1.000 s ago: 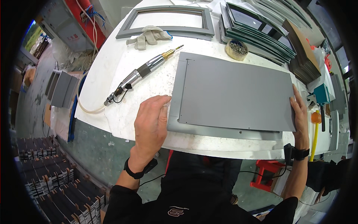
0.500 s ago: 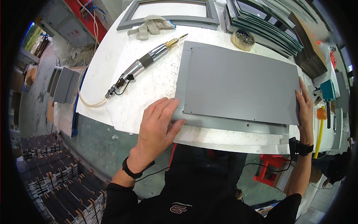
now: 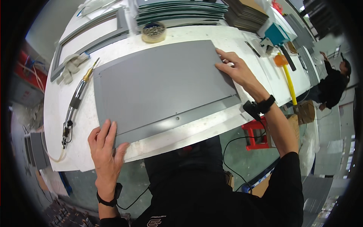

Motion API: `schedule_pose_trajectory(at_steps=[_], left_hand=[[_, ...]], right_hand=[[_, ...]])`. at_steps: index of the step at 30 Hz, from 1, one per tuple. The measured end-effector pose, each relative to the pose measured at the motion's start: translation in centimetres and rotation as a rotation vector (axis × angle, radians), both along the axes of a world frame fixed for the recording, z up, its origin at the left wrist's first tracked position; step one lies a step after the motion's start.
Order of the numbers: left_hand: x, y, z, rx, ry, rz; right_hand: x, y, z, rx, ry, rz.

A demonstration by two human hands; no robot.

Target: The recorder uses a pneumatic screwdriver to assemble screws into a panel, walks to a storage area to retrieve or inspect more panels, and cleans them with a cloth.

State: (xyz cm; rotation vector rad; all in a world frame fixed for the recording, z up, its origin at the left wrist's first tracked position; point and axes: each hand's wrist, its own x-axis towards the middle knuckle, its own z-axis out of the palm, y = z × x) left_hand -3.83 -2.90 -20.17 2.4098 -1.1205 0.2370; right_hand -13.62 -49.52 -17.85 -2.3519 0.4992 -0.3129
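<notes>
On the white-covered table lies a flat grey panel (image 3: 159, 83) atop a slightly larger grey base piece (image 3: 204, 109). The base shows as a strip along the near side, with a small round hole or screw. At the near left corner, my left hand (image 3: 106, 147) rests with fingers stretched over the panel and thumb apart by the near edge. My right hand (image 3: 236, 70) has hold of the right edge, thumb over the top and fingers at the side; their undersides are hidden. Left of the panel lies a silver pneumatic screwdriver (image 3: 77, 100) with a brass-coloured tip, touched by neither hand.
Behind the panel are a tub of small screws (image 3: 154, 33), a stack of dark-edged panels (image 3: 181, 14) and a grey frame (image 3: 90, 44). A work glove (image 3: 72, 68) lies far left. An orange-headed, yellow-handled mallet (image 3: 289, 81) lies right. Another person (image 3: 334, 81) stands beyond.
The view has swung to the right, so table things appear shifted left. My right hand sits farther up the panel's right edge; my left hand stays at the near left corner.
</notes>
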Motion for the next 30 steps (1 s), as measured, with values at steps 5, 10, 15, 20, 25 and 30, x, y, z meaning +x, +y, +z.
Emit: schedule_pose_trajectory(at_steps=[5,10,15,20,25,30], left_hand=[[-0.4,-0.1,0.4,0.063,-0.018,0.006],[-1.0,-1.1,2.4,0.185,0.027,0.050],[-1.6,-4.2,7.8,0.435,-0.113,-0.063],[-1.1,-14.3,9.5,0.297,-0.073,-0.389],[-2.5,-25.4,5.5,0.370,-0.059,-0.638],[-3.2,-27.6,3.1,0.406,-0.212,-0.705]], right_hand=[[0.4,-0.6,-1.3,-0.097,0.043,0.042],[0.0,-1.1,-1.3,-0.263,0.011,0.176],[-0.1,-1.8,-0.8,-0.350,-0.002,0.251],[-0.2,-2.0,-1.0,-0.423,-0.056,0.288],[-0.7,-2.7,-1.0,-0.378,-0.054,0.323],[-1.6,-4.3,-0.9,-0.266,-0.021,0.386]])
